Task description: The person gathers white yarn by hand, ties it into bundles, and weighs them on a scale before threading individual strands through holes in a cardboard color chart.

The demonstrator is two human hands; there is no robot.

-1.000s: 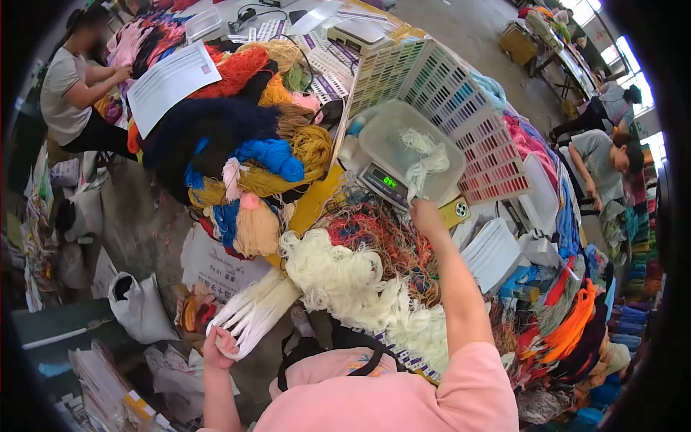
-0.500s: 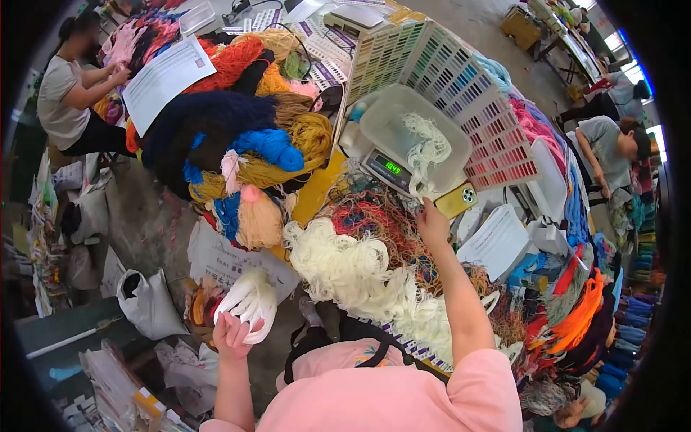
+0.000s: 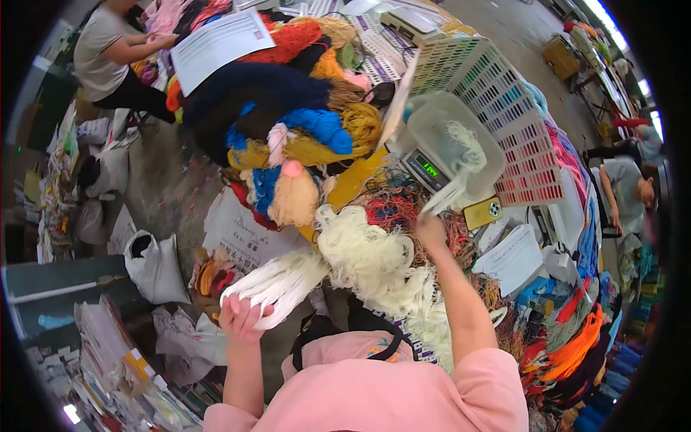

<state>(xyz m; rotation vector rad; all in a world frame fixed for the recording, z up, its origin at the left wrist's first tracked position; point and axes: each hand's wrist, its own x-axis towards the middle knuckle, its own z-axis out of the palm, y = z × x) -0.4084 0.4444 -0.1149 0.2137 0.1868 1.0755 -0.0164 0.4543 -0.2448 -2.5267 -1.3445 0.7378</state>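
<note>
The person in the pink shirt leans over a crowded counter (image 3: 338, 194) heaped with yarn. Their left hand (image 3: 243, 317), low and off the counter's near edge, is clenched around one end of a cream-white yarn bundle (image 3: 277, 284), which stretches up and to the right toward a larger pile of cream yarn (image 3: 374, 263) on the counter. Their right hand (image 3: 430, 229) is raised above a tangle of red and orange threads (image 3: 392, 209), pinching a few pale strands (image 3: 445, 198) that run up into a clear plastic tub (image 3: 453, 147). The tub sits on a small digital scale (image 3: 428, 171) whose green display is lit; more pale yarn lies inside it. Just beside the scale lies a yellow phone (image 3: 484, 212), and behind it stands a colour sample card (image 3: 504, 108) propped open. Navy, blue, mustard and orange skeins (image 3: 288, 115) pile up farther back, with a printed sheet (image 3: 216, 45) on top. Another person sits at the far left end, and one more bends over at the far right.
</note>
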